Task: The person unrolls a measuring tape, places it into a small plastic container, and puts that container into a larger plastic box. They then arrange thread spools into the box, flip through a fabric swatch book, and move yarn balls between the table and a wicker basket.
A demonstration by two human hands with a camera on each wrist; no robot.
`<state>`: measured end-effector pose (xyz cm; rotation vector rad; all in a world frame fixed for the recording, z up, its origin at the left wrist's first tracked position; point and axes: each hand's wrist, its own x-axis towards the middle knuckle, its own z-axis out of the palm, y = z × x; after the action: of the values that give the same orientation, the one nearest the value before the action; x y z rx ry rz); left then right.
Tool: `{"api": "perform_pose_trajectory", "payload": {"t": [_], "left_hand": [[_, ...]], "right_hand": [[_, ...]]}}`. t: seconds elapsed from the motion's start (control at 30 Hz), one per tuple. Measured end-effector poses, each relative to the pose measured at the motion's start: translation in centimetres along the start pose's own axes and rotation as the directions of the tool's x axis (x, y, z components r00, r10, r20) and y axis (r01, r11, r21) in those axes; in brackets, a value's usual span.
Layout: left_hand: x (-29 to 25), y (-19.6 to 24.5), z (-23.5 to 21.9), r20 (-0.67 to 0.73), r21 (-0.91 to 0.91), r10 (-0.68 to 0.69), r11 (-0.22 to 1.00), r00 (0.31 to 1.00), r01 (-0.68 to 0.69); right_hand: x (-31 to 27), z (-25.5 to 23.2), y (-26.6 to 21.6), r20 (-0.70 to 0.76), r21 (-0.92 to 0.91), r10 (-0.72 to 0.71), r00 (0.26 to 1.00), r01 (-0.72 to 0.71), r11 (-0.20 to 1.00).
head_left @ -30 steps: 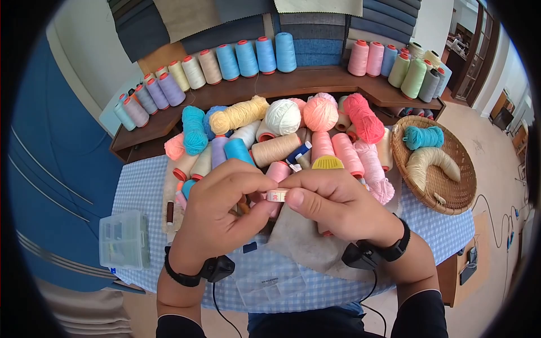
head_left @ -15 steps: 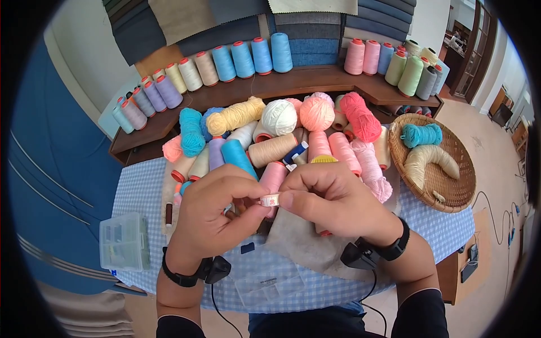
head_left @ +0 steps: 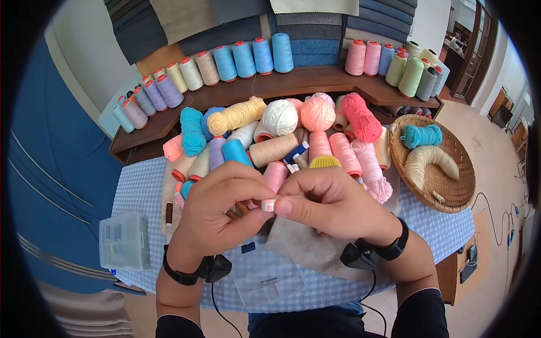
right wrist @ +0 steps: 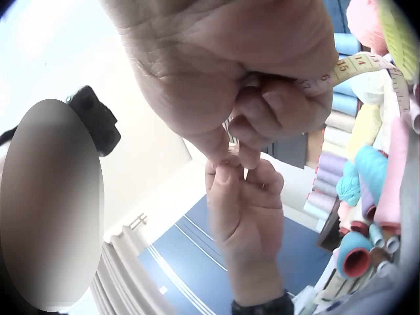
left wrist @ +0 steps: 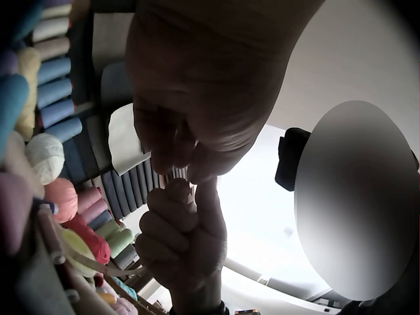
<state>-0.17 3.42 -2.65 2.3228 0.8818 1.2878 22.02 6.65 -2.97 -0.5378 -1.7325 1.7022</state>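
Observation:
A small white measuring tape [head_left: 268, 205] with red numerals shows as a narrow coil between my fingertips. My left hand [head_left: 222, 205] pinches it from the left with thumb and forefinger. From the right, my right hand [head_left: 332, 205] pinches it too, its thumb against the tape and its other fingers curled. In the right wrist view, a yellowish length of the measuring tape [right wrist: 357, 64] passes out of the right hand's curled fingers and bends down toward the spools. Both hands are above the pile of thread cones and yarn, and the fingers cover much of the coil.
Behind the hands lie a pink thread cone [head_left: 276, 176], a yellow ridged object [head_left: 325, 162] and a white yarn ball [head_left: 280, 117]. A wicker basket [head_left: 465, 191] holding yarn stands right. A clear plastic box [head_left: 123, 241] sits left on the checked tablecloth [head_left: 445, 234].
The fingertips have turned the coiled tape, so different markings face up and less of it shows. Both hands stay pinched together, slightly lower and to the left than a second ago.

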Motion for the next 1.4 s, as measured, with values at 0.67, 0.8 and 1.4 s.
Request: {"api": "perform_pose_trajectory", "payload": {"t": [0.67,0.8,1.4], "left_hand": [[-0.2,-0.6,-0.3,0.024,-0.096,0.039,0.995,0.999,-0.037],[-0.3,-0.4,0.0,-0.034,-0.158,0.036,0.987,0.999,-0.041],[-0.3,-1.4,0.7,-0.029,-0.174,0.127,0.976,0.991,-0.130]], "right_hand": [[-0.3,-0.5,0.3,0.076,-0.077,-0.088,0.993,0.094,0.993],[-0.5,-0.4,0.1,0.065,0.055,-0.105,0.992,0.102,0.993],[-0.4,-0.3,-0.3,0.086,0.126,-0.020,0.996,0.009,0.992]]}}
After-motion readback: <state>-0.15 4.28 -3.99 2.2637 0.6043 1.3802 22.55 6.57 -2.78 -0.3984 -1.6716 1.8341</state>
